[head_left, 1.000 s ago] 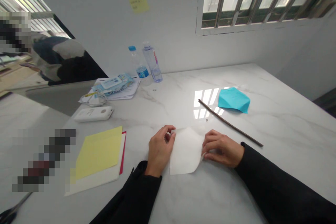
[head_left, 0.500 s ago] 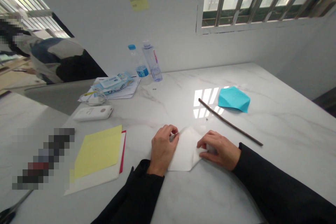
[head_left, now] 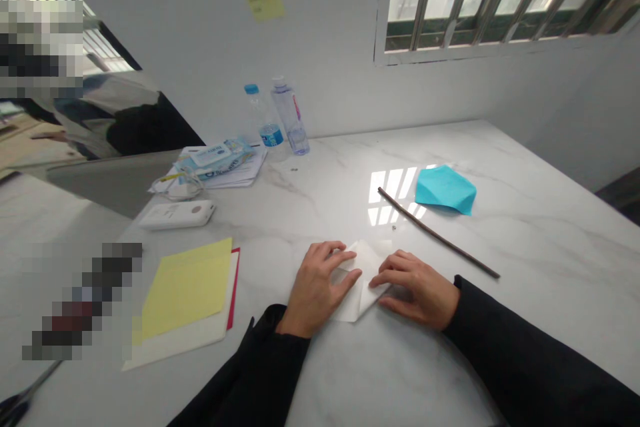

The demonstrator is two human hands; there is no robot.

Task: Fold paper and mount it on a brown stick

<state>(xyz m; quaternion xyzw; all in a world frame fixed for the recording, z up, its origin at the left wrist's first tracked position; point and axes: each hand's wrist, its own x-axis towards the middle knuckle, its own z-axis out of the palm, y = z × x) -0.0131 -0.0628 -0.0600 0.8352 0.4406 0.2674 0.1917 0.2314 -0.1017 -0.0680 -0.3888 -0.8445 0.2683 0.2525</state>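
Note:
On the marble-patterned table lies a partly folded sheet of white paper (head_left: 353,293), with flaps turned in at its sides and a point at its far end. My left hand (head_left: 326,285) rests on the sheet's left part, fingers spread, thumb and index finger stretched over it and apart. At the right edge, my right hand (head_left: 414,285) has its fingers bent over the folded flap, with the thumb low beside the edge. Part of the paper is covered by both hands.
To the left lie stacked yellow paper (head_left: 193,290), a white box-shaped device (head_left: 177,215) and a wipes pack (head_left: 215,159). Two bottles (head_left: 290,113) stand by the wall. A brown stick (head_left: 437,232) and turquoise paper (head_left: 445,190) lie at right. Another person (head_left: 105,110) is far left.
My left hand has shifted right across the sheet and its fingers have spread. The flaps now lie further inward. My right hand has moved slightly left with the right flap.

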